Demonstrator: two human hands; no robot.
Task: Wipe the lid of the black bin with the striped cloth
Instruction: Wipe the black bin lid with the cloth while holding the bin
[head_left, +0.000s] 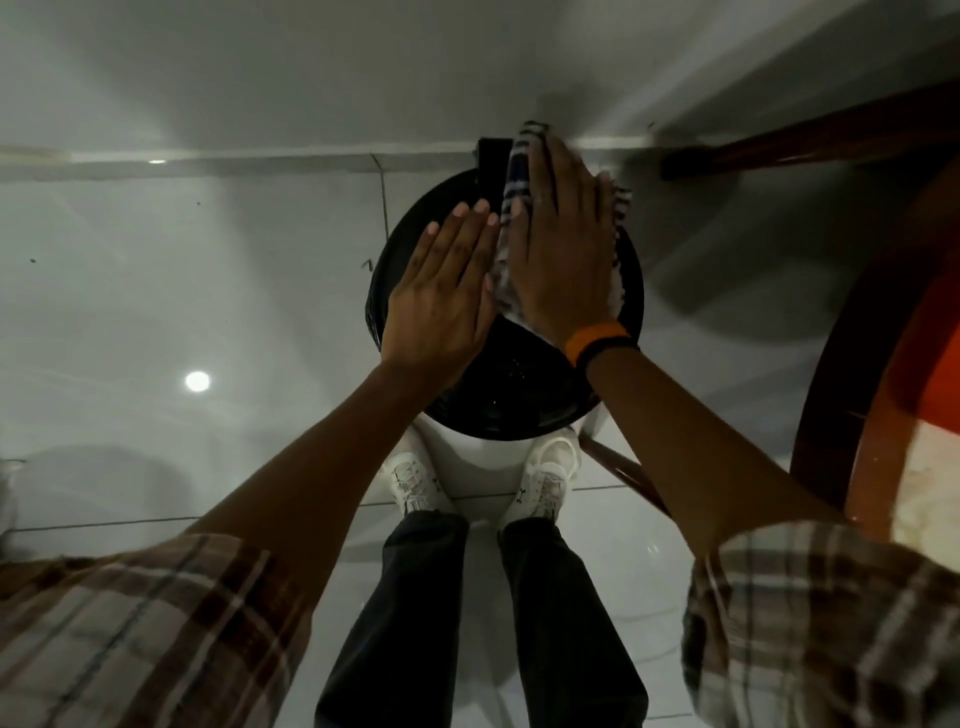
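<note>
The round lid of the black bin (511, 384) lies straight below me, close to the white wall. My right hand (563, 254) presses flat on the striped cloth (519, 171), which is spread over the lid's far right part and pokes out past my fingertips toward the hinge block. My left hand (441, 291) rests flat on the lid's left side, fingers together, holding nothing. An orange and black band circles my right wrist.
A wooden table (852, 415) with a curved dark-red rim stands at the right, one leg (623, 467) slanting down beside the bin. My white shoes (545, 480) stand on the glossy white tile floor (156, 312) just in front of the bin.
</note>
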